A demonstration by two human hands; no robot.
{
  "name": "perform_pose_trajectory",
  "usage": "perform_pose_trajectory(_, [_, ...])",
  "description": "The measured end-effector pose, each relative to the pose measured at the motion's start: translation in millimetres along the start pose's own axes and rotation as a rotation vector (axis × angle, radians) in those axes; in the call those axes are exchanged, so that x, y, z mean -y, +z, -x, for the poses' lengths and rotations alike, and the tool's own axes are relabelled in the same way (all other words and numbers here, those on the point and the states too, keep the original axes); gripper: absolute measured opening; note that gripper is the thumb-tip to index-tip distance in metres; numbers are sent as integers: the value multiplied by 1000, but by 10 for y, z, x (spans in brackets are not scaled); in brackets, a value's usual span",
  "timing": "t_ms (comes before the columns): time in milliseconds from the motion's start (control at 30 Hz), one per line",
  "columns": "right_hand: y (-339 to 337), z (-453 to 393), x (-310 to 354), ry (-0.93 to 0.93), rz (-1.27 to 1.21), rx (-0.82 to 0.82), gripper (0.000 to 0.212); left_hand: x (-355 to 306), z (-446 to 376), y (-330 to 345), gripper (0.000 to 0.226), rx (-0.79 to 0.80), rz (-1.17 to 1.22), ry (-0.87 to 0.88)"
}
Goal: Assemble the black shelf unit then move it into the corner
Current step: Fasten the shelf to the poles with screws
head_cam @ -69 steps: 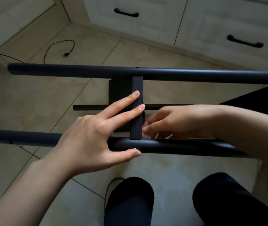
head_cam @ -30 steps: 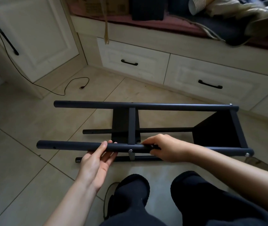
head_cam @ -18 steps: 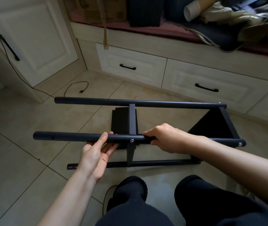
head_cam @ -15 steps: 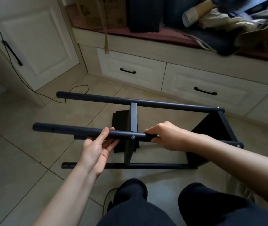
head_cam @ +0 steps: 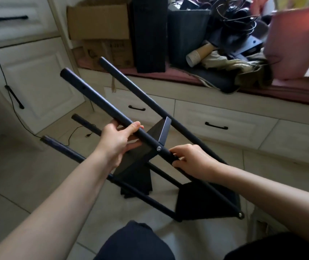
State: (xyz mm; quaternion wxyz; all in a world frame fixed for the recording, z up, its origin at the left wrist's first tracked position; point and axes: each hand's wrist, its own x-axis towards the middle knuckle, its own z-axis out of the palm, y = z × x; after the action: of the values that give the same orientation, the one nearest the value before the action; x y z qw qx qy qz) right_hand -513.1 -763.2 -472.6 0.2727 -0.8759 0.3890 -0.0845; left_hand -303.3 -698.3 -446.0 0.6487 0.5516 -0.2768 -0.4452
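Shelf unit (head_cam: pixel 110 109) gripped in both hands.

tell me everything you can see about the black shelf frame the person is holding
The black shelf frame looks like matte black metal: four long round poles joined by flat dark shelf panels, with a silver screw head at the nearest joint and a small hole near one pole's free end. It is tilted, free ends up and to the left, far end low by the floor. The left hand and right hand each grip the nearest pole.
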Motion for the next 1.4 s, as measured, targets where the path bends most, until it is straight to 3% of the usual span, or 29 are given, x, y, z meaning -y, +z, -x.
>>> perform_pose_trajectory(100, [-55, 146, -29, 49, -58, -11, 30, -176, 64, 261, 23, 104, -139, 34])
perform_pose_trajectory(200, [-209, 302, -99, 97, -114, -54, 14, -258, 178, 516, 21, 181, -285, 63])
perform_pose_trajectory(367, [-613, 616, -420, 254, -154, -431, 19, -246, 415, 720, 21, 314, -511, 162])
perform_pose_trajectory(433, [-699, 740, -583, 352, -167, -501, 25, -212, 511, 763, 20, 342, -548, 181])
perform_pose_trajectory(533, [-748, 869, -713, 406, -273, -410, 37, -161, 643, 796, 18, 371, -627, 206])
perform_pose_trajectory(633, [-744, 954, -720, 338, -413, -291, 39, -139, 757, 807, 18, 422, -680, 201])
perform_pose_trajectory(933, [-805, 1125, -750, 351, -663, -337, 19, -96, 843, 990, 22, 482, -730, 236])
perform_pose_trajectory(1200, [-840, 1387, -914, 328, -607, -393, 15, 63, 638, 1098, 22, 497, -785, 291])
perform_pose_trajectory(1400, [-750, 1543, -984, 287, -432, -361, 30, 193, 418, 1105, 31, 476, -885, 339])
